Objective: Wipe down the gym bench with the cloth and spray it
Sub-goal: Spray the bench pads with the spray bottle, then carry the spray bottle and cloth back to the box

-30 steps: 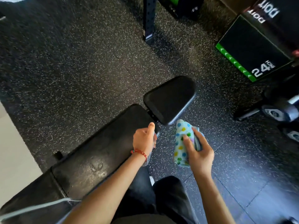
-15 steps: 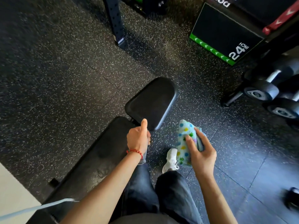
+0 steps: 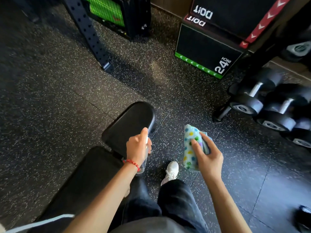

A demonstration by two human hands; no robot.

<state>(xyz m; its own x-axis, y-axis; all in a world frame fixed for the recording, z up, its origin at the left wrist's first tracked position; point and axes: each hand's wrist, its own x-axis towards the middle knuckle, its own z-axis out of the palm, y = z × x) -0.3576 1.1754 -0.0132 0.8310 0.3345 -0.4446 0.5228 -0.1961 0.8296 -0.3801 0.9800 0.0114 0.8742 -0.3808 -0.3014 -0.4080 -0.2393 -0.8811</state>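
Spray bottle (image 3: pixel 144 163) poised at near right edge of gym bench (image 3: pixel 94 174); cloth (image 3: pixel 191 145) held clear, to the right.

Left hand (image 3: pixel 138 147) wrapped round the clear spray bottle, fingers curled on the far side, thumb raised over the top; just above the seat pad (image 3: pixel 127 121), at the gap between the two pads. Right hand (image 3: pixel 207 157) pinching the bunched dotted cloth between thumb and fingers (image 3: pixel 196 145), over the floor (image 3: pixel 50 81), well apart from the tabletop. Bench long axis running from near left to far right; pads lying to the left of both hands, left hand nearer. Probable next step: spray onto the pads, then bring cloth leftward. Nozzle direction hidden behind the hand; bottle barely distinguishable, contents unreadable. Near end of bench cut off by forearm and frame edge; pad wetness impossible to judge.
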